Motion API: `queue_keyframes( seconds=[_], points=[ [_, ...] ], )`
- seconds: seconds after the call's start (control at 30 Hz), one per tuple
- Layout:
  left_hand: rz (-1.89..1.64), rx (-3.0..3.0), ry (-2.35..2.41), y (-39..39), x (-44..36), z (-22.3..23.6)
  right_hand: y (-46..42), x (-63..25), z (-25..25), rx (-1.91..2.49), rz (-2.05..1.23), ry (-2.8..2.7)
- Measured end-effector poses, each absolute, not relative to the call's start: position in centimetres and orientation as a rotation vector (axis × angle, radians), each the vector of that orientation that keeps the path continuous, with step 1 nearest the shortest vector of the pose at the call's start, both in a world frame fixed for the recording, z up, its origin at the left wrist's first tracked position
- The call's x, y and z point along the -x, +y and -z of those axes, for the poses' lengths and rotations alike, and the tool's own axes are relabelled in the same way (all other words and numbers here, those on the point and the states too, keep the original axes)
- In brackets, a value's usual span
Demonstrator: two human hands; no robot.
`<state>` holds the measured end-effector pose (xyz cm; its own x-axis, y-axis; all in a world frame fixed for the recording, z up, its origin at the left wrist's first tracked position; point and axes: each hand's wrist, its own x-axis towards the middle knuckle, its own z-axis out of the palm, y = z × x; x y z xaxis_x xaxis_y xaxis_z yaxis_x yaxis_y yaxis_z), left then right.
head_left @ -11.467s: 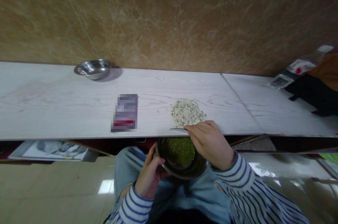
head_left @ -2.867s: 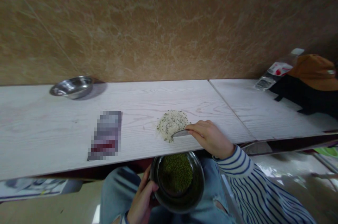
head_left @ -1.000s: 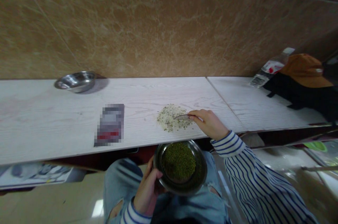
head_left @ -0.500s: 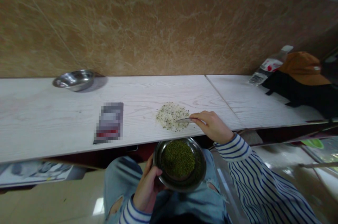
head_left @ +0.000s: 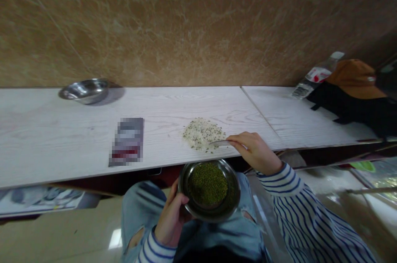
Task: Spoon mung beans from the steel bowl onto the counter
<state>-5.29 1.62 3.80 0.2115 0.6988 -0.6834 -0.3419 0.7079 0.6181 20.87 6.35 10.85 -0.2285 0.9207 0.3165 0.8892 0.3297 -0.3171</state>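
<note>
My left hand grips the rim of a steel bowl that rests on my lap just below the table edge. The bowl holds green beans. My right hand is closed on a thin metal tool, and its tip touches the right edge of a small pile of white grains mixed with green beans on the white wooden table.
An empty steel bowl stands at the back left by the tiled wall. A dark flat packet lies left of the pile. At the far right are a plastic bottle, an orange cap and a black bag.
My right hand has drawn the metal tool slightly toward the near table edge along the pile's right side. The bowl of beans stays in my left hand on my lap.
</note>
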Motion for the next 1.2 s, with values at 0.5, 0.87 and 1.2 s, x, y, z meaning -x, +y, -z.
queue_keyframes(
  seconds=[0.5, 0.87, 1.2],
  points=[
    [-0.746, -0.359, 1.139, 1.5, 5.1, -3.9, 5.2, -21.0, -10.8, 1.574, -0.128, -2.261],
    [-0.79, -0.372, 1.189, 1.6, 5.0, -4.2, 8.7, -20.8, -10.5, 1.618, -0.147, -2.223],
    [-0.781, -0.348, 1.161, 1.6, 5.2, -4.1, 5.7, -23.0, -10.5, 1.75, 0.141, -2.013]
  ],
)
